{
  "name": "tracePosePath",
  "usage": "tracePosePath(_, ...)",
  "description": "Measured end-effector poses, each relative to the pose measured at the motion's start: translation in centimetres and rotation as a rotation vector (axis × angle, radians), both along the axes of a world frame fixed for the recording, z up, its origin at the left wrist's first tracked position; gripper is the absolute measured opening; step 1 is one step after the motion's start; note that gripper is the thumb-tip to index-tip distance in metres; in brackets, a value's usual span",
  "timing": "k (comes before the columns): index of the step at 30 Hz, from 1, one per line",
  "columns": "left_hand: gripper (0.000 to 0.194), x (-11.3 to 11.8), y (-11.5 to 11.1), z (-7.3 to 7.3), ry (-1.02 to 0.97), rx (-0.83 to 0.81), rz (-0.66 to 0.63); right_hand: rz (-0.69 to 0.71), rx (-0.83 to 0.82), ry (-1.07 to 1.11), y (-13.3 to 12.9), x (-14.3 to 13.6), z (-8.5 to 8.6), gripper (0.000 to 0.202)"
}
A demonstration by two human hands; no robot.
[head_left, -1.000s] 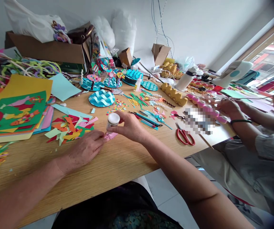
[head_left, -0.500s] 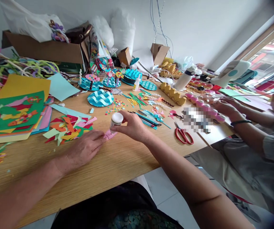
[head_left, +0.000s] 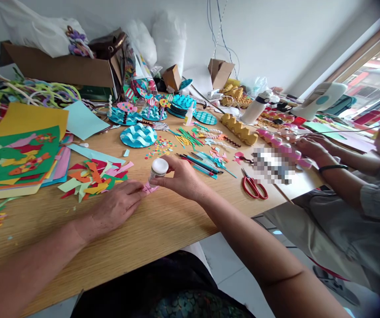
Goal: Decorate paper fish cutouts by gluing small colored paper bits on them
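A glue stick (head_left: 160, 168) with a white round end facing up is in my right hand (head_left: 185, 179), gripped between thumb and fingers. Its lower end meets a small pink paper piece (head_left: 150, 189) lying on the wooden table. Fingers together, my left hand (head_left: 119, 204) rests on the table and pins the left end of that pink paper with its fingertips. Part of the paper is hidden under the fingers and the stick. Coloured paper scraps (head_left: 97, 176) lie just beyond my left hand, and pencils (head_left: 199, 163) lie past my right.
Red-handled scissors (head_left: 254, 185) lie to the right, near another person's hands (head_left: 312, 148). Blue wavy discs (head_left: 138, 135), a small glue bottle (head_left: 189, 115) and yellow egg-carton strips (head_left: 239, 129) stand farther back. Stacked coloured paper (head_left: 40, 117) is at left.
The glue stick and my right hand have shifted slightly left along the pink paper, toward my left hand. My left hand stays on the paper, nearly unmoved.
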State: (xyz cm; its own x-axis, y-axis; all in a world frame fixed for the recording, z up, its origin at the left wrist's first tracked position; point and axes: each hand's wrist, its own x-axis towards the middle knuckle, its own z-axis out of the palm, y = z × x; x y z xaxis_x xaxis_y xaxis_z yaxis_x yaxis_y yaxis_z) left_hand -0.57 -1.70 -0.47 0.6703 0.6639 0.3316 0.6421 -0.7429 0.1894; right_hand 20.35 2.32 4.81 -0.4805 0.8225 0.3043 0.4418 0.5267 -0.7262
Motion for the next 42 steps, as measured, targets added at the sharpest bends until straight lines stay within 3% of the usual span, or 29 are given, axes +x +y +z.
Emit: tracePosePath(42,0.03,0.1,0.1,-0.2,0.03,0.11,-0.017,0.038,-0.028,0.002,0.6,-1.3,0.2,0.028)
